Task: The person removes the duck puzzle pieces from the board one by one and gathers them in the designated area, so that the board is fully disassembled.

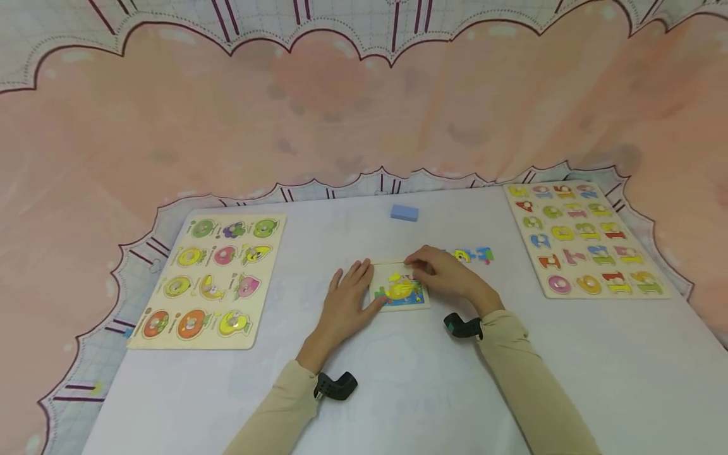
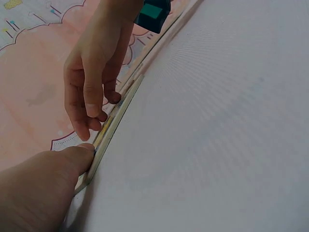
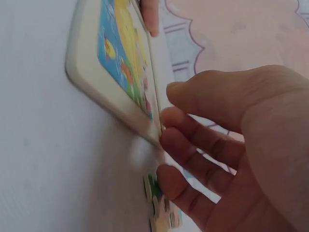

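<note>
A small wooden puzzle board [image 1: 409,308] with a yellow figure on a blue background lies flat between the hands. My left hand [image 1: 349,303] rests along its left edge with the fingers straight. The left thumb [image 2: 79,157] lies on the board's near rim. Over the upper right corner, my right hand [image 1: 449,278] hovers with loosely bent fingers. Its thumb and fingertips are close to the board's edge in the right wrist view, and nothing shows between them. Just beyond that hand lie loose jigsaw pieces [image 1: 485,254], partly hidden by it.
A large fruit puzzle board [image 1: 267,221] lies at the left, and another board with several colourful shapes [image 1: 537,278] at the right. A blue block [image 1: 404,213] sits towards the back of the white table [image 1: 398,392]. A patterned cloth [image 1: 364,126] hangs behind.
</note>
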The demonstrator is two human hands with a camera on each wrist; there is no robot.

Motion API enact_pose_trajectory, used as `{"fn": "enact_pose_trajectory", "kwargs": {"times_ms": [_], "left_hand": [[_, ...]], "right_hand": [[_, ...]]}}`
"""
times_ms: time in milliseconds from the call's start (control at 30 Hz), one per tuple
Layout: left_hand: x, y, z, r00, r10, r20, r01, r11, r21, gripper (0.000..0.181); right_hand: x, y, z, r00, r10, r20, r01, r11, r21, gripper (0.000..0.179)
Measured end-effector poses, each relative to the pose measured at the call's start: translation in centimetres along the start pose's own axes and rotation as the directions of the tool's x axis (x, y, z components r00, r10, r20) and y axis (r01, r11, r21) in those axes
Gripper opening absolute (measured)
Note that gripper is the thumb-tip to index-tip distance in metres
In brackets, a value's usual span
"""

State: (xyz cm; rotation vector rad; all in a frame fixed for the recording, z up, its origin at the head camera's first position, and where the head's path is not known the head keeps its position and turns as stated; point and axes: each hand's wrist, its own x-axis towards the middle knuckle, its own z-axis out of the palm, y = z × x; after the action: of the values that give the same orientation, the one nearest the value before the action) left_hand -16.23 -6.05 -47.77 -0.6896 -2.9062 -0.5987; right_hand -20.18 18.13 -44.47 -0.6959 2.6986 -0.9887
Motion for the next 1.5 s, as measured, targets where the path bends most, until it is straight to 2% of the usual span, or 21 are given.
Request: {"fn": "enact_pose_trajectory", "kwargs": {"times_ms": [100, 367, 833, 1133, 1500], "left_hand": [[-0.1, 0.0, 0.0, 1.000, 0.003, -0.003, -0.003, 1.000, -0.012, 0.072], [-0.1, 0.0, 0.0, 1.000, 0.011, -0.011, -0.011, 1.000, 0.004, 0.072], [-0.3, -0.3, 0.1, 1.000, 0.010, -0.027, -0.010, 1.000, -0.011, 0.072], [-0.2, -0.1, 0.0, 0.999, 0.019, -0.026, -0.019, 1.000, -0.005, 0.071], [-0.2, -0.1, -0.1, 1.000, 0.017, -0.025, -0.017, 1.000, -0.005, 0.071]], "right_hand": [[0.1, -0.4, 0.3, 1.000, -0.003, 0.020, 0.004, 0.999, -0.041, 0.030], [0.1, -1.5, 0.9, 0.997, -0.070, 0.045, 0.074, 0.992, -0.104, 0.030], [0.3, -1.9, 1.6, 0.997, -0.062, 0.043, 0.067, 0.991, -0.119, 0.033], [0.0, -1.7, 1.3, 0.996, -0.070, 0.052, 0.074, 0.994, -0.085, 0.039], [0.0, -1.9, 1.2, 0.997, -0.048, 0.063, 0.053, 0.996, -0.070, 0.034]]}}
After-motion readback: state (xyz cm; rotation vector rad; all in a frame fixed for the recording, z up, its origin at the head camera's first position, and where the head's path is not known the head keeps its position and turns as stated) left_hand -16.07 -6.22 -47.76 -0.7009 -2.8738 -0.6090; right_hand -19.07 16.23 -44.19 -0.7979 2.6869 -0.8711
